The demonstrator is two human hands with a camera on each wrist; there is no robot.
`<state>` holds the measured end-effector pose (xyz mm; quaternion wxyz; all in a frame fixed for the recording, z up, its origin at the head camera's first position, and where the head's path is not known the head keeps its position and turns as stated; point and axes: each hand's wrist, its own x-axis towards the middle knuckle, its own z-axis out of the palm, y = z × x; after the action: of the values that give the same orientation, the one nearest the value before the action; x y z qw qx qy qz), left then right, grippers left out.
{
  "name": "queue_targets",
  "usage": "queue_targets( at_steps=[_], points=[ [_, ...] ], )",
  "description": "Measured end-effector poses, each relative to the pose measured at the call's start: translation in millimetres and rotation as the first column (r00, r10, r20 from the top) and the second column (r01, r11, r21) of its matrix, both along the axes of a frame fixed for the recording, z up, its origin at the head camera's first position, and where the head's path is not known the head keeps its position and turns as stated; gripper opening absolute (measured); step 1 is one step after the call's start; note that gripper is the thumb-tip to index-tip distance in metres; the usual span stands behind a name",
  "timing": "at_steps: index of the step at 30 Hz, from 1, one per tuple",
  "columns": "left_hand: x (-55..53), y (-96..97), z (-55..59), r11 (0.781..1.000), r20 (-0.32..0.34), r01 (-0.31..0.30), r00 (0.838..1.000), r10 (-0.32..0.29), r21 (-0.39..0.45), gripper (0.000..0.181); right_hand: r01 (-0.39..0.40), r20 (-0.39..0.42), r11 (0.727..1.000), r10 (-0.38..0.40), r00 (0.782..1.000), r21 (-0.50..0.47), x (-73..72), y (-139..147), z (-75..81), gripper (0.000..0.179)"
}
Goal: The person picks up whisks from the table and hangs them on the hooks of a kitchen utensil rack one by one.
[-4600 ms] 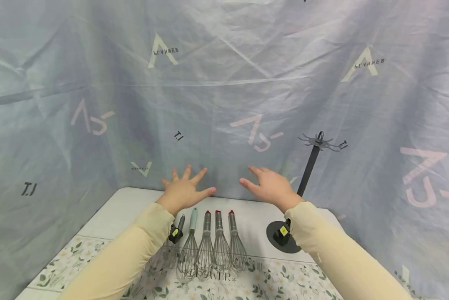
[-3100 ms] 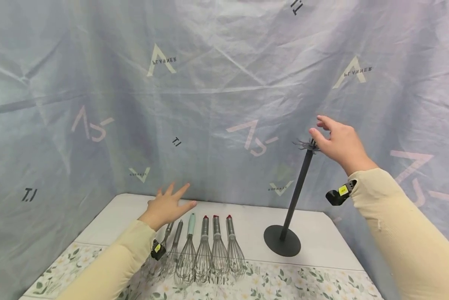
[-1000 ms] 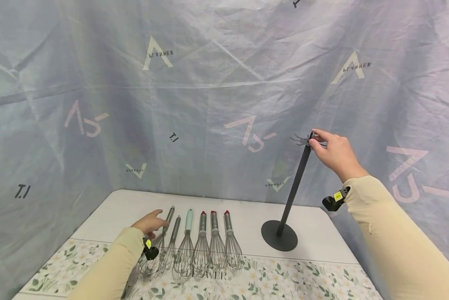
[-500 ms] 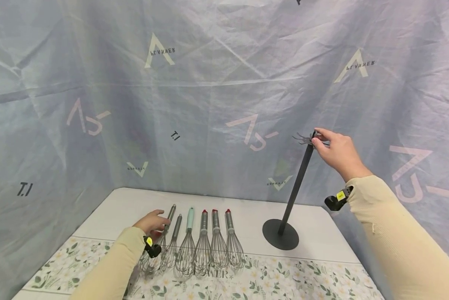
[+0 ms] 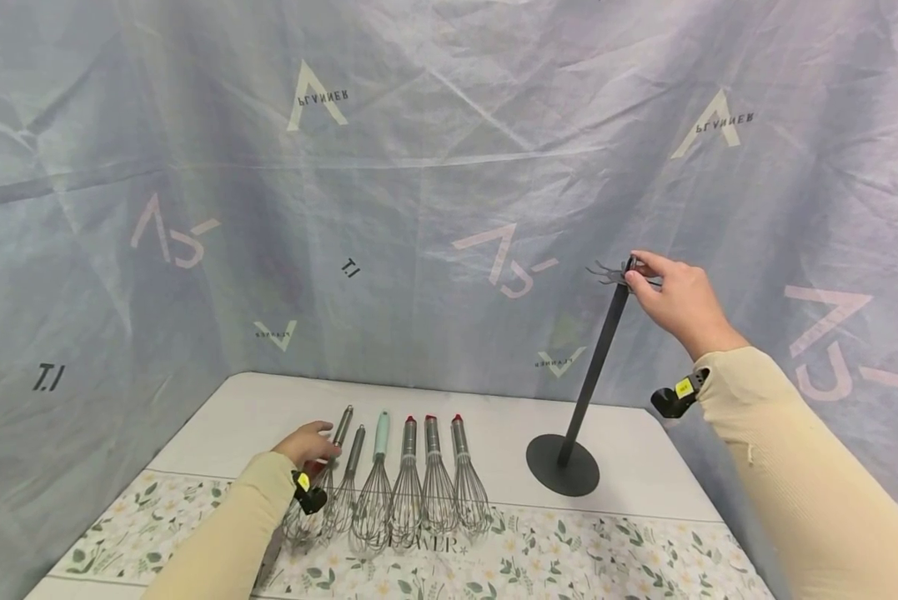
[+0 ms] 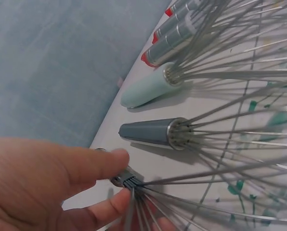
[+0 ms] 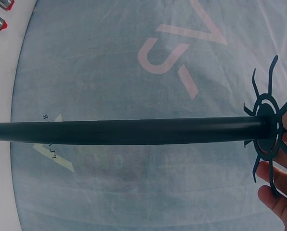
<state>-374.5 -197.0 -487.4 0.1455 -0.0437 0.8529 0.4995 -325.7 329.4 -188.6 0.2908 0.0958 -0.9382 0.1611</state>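
My left hand (image 5: 306, 445) pinches the leftmost whisk (image 5: 342, 427) low on its metal handle, thumb above and fingers below. In the left wrist view that whisk's neck (image 6: 130, 180) shows between thumb and fingers, its wires fanning right. Beside it lie a grey-handled whisk (image 5: 354, 450), a mint-handled whisk (image 5: 382, 433) and several steel whisks with red ends (image 5: 410, 437). My right hand (image 5: 681, 304) grips the top of a black stand (image 5: 594, 375) with thumb and fingertips. In the right wrist view the fingers sit around the stand's ring of curved hooks (image 7: 267, 150).
The stand's round base (image 5: 549, 475) rests on the right of the white table (image 5: 268, 400). A flower-patterned cloth (image 5: 554, 554) covers the front, under the whisk wires. Behind and at both sides hangs a grey-blue printed curtain (image 5: 418, 208).
Both hands were spread over the table at first. The right hand rose to the stand's top and took hold; the left came down to the leftmost whisk. Over the last second, both stay almost still.
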Motion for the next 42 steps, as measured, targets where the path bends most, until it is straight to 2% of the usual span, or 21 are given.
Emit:
queue_targets(
  at_steps=[8,15,23,33,40,42],
  points=[
    [-5.5,-3.1,-8.6,1.000,-0.011,0.012,1.000,-0.013,-0.018,0.068,0.003,0.015,1.000,-0.002,1.000,-0.001,-0.6,0,-0.1,0.055],
    [-9.6,-5.4,-10.4,0.998,-0.015,0.051,0.999,-0.050,0.041,0.066,0.000,0.000,1.000,0.000,1.000,-0.003,-0.7,1,0.2,0.053],
    [-9.4,-8.4,-13.4,0.996,-0.011,0.048,0.999,-0.047,0.081,0.069,0.001,-0.006,1.000,0.000,1.000,0.008,-0.9,1,1.3,0.052],
    [-9.1,-9.4,-11.4,0.991,-0.017,0.022,1.000,-0.020,0.129,0.077,0.009,-0.004,1.000,-0.009,1.000,0.012,-0.7,0,1.6,0.051],
    [-10.9,-10.7,-9.6,0.989,-0.061,0.034,0.998,-0.025,0.143,0.079,0.010,-0.009,1.000,-0.010,1.000,0.017,-0.9,1,1.5,0.051],
    [-11.4,-11.1,-10.2,0.988,-0.077,0.014,0.997,-0.002,0.156,0.078,0.009,-0.011,1.000,-0.009,1.000,0.017,-1.2,1,1.6,0.051]
  ],
)
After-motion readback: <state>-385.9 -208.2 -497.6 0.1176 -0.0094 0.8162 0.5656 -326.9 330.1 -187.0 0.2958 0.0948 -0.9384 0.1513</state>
